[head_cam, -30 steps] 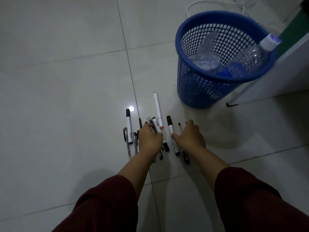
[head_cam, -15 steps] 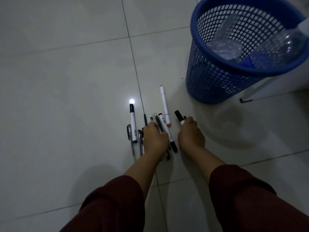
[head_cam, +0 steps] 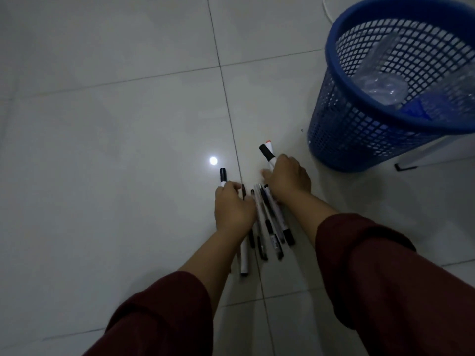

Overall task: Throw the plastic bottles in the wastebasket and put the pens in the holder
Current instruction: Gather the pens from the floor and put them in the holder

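Left hand [head_cam: 232, 210] at frame centre, fingers curled around a black-capped white marker [head_cam: 223, 176], right hand [head_cam: 288, 177] just beside it closed on another marker [head_cam: 267, 153], loose pens [head_cam: 272, 227] bunched between them on the tile floor [head_cam: 115, 137], clear plastic bottles [head_cam: 385, 86] inside the blue wastebasket [head_cam: 359, 129] at upper right

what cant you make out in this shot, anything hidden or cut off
- Wastebasket: the head view's right edge cuts off its far side.
- Plastic bottles: blurred behind the mesh; count unclear.
- Pens: the left hand and right hand cover parts of the bunch, so count and grip are unclear.
- Pen holder: not in view.
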